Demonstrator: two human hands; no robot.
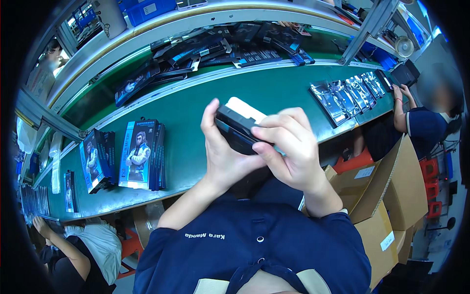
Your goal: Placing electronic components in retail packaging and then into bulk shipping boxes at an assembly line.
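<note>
a long green table (pixel 196 105) curves across the view. on its left part stand two stacks of retail boxes with a cartoon figure printed on the front, the larger stack (pixel 142 154) just beside the smaller one (pixel 96 160). a row of dark glossy packets (pixel 350 95) lies overlapping toward the right end. behind a pale rail, a heap of dark flat packages (pixel 220 46) spreads along the far lane. open cardboard cartons (pixel 391 196) stand at the lower right, near red stools (pixel 431 169). a seated co-worker in a dark shirt (pixel 423 127) is at the right, another person (pixel 73 255) at the lower left.
</note>
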